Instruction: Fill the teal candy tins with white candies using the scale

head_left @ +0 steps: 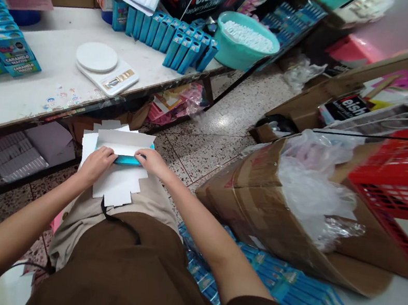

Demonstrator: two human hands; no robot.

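White die-cut carton [115, 181] being handled over lap, teal piece [129, 161] in its fold

Carton sits low in front of the person, above the brown apron [109, 262], flaps spread, tabs toward the body. Teal piece shows between the white panels. Both hands on the carton, close together but not touching. Left hand [97, 165] presses on the panel left of the teal piece. Right hand [151, 161] sits on the right end, fingers against the teal. Ahead on the left, white table [37, 110] with kitchen scale [106, 69], upright blue cartons [176, 40], flat stacked blue cartons [5, 46]. Teal plastic basin [243, 41] at the far table corner. Right side: torn cardboard box [254, 203] with plastic bag [312, 187], red plastic crate [406, 188]
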